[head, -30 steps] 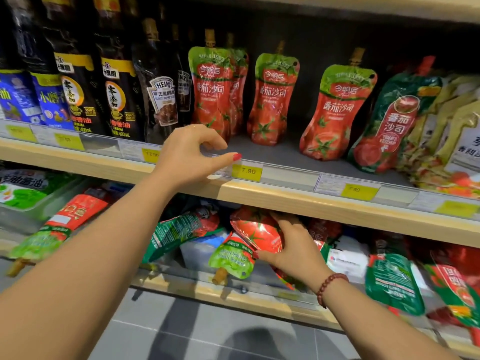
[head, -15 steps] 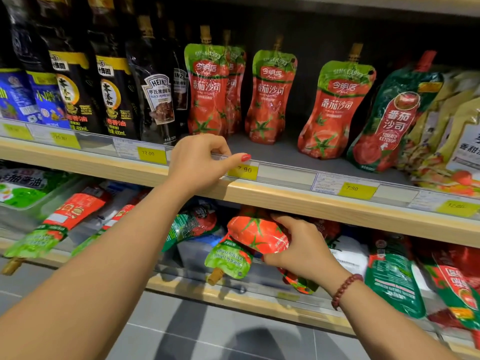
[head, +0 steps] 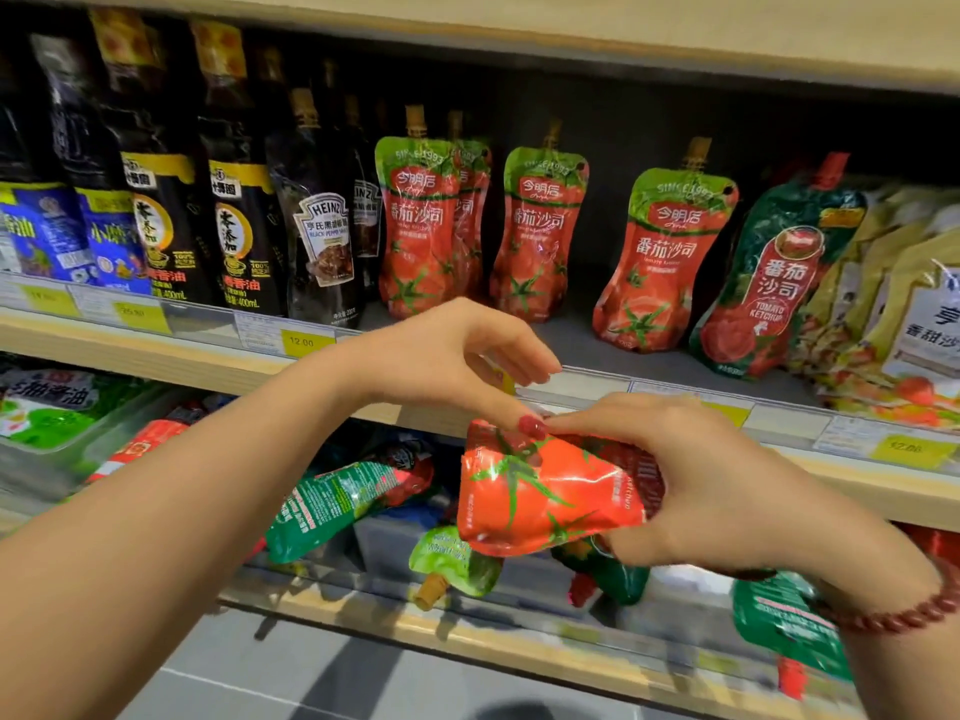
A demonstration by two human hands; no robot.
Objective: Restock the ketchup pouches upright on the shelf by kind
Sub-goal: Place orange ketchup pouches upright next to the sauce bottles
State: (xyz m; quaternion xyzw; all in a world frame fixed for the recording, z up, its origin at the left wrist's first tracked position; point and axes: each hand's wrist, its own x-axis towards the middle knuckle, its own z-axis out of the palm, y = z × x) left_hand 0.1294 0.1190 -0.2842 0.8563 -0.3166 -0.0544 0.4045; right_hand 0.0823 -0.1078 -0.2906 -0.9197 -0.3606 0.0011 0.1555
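My right hand (head: 711, 485) grips a red ketchup pouch (head: 545, 491) with tomato pictures, just in front of the upper shelf's edge (head: 218, 363). The pouch hangs upside down, its green top and gold spout (head: 431, 595) pointing down-left. My left hand (head: 457, 366) hovers over it with loosely bent fingers; only the thumb tip touches the pouch's upper corner. On the upper shelf stand matching red-and-green pouches (head: 415, 226), (head: 540, 236), (head: 660, 262). A dark green ketchup pouch (head: 769, 283) leans to their right.
Dark sauce bottles and a Heinz pouch (head: 322, 246) fill the upper shelf's left side; yellow-green pouches (head: 909, 304) lie at its right. On the lower shelf several pouches lie flat, among them a green one (head: 343, 501) and another (head: 789, 621). Another shelf board runs overhead.
My right hand lifted the red pouch from the lower shelf up to the upper shelf's edge. My left hand left the price rail and moved right to meet the pouch.
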